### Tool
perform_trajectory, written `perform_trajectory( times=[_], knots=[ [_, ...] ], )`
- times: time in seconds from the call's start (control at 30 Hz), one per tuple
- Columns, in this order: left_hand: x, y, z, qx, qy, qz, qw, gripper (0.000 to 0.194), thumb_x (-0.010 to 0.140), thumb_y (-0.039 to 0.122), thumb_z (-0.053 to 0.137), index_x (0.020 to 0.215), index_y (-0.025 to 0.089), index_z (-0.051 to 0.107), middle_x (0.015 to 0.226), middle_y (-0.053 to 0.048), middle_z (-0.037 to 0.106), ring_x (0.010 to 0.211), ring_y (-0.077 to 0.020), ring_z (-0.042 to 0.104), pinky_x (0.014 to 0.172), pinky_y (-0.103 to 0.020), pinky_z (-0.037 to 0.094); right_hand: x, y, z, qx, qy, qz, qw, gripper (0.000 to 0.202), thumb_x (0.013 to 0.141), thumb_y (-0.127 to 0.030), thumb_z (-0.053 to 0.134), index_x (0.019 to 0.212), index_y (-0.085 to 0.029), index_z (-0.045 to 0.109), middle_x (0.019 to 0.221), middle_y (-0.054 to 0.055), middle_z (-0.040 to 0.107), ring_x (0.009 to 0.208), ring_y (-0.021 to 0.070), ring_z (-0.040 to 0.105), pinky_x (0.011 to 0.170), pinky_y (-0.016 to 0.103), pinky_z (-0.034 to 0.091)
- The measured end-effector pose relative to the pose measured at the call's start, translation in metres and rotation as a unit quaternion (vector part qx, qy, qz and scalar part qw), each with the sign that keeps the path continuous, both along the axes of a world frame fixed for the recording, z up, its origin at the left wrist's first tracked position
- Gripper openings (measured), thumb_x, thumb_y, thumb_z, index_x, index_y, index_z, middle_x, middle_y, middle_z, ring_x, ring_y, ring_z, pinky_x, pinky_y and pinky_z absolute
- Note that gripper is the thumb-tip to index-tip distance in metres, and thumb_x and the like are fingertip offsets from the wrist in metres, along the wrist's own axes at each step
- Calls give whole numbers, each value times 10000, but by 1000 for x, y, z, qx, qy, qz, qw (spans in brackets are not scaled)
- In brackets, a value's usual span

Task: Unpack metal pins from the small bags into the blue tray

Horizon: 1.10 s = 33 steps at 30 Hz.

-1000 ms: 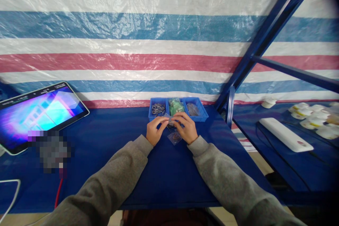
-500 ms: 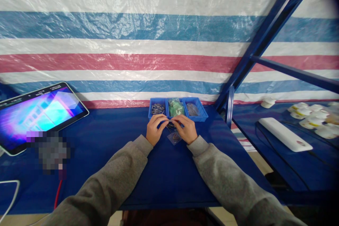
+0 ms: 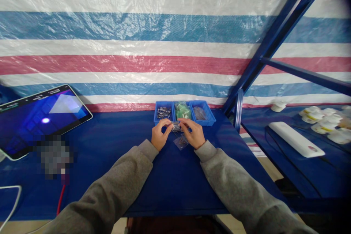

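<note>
Between my hands is a small clear plastic bag (image 3: 176,125), its upper part pinched at both sides. My left hand (image 3: 161,134) has thumb and fingers closed on its left side, and my right hand (image 3: 193,134) is closed on its right side. Just below, another clear bag (image 3: 180,142) with small dark pieces in it lies on the blue table. Behind my hands are three joined blue bins: the left bin (image 3: 156,114) holds metal screws or pins, the middle one a green bag (image 3: 182,110) of parts, the right bin (image 3: 210,119) clear plastic bags.
A lit tablet (image 3: 41,119) leans at the left, near a red cable (image 3: 60,199) and a white cable (image 3: 17,201). On the right, beyond a blue metal frame (image 3: 253,67), are a white power strip (image 3: 296,139) and several white round parts (image 3: 326,122).
The small clear bag between my fingers now shows its face, where only a thin edge was visible before. My hands have hardly moved. The picture on the tablet has turned darker.
</note>
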<state>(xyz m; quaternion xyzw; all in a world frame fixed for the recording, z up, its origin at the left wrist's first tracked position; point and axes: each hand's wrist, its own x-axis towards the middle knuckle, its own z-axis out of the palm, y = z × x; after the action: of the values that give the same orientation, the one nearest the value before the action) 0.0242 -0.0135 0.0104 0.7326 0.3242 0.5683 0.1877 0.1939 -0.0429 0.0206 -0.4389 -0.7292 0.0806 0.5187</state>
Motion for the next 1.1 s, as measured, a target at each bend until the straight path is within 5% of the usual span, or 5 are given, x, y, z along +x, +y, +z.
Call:
perform_trajectory(
  times=[0.13,0.47,0.67,0.9,1.1],
  knots=[
    [0,0,-1,-7,-2,-4,1000,151,835,293,599,892,153,599,923,-48,634,807,-128,629,757,-247,514,0,1,-1,33,-21,26,999,276,908,-182,433,1097,-239,627,1029,63,632,988,177,599,871,331,500],
    [-7,-6,13,11,57,-59,997,190,857,316,565,932,163,650,865,-59,642,796,-152,604,737,-284,498,0,1,0,23,-11,5,1000,194,907,-262,483,965,-214,662,912,67,641,854,175,615,780,318,517],
    [-5,-3,13,42,50,-29,997,181,816,324,625,894,165,666,962,-82,606,916,-182,591,839,-336,490,-1,0,1,-1,-31,18,999,194,912,-296,480,884,-199,646,833,60,632,761,163,597,692,286,498],
    [-1,-3,4,11,34,-14,999,127,850,263,583,910,157,618,861,-42,660,759,-129,626,757,-265,509,-1,1,-2,-6,-53,36,998,227,921,-296,467,822,-191,643,797,47,627,744,155,598,714,281,489],
    [-2,1,-5,-13,4,14,1000,147,852,269,579,944,154,575,955,-55,627,795,-123,645,770,-254,508,0,0,-1,-10,-13,-2,1000,252,926,-256,438,1120,-210,592,887,58,629,781,166,602,725,304,509]
  ],
)
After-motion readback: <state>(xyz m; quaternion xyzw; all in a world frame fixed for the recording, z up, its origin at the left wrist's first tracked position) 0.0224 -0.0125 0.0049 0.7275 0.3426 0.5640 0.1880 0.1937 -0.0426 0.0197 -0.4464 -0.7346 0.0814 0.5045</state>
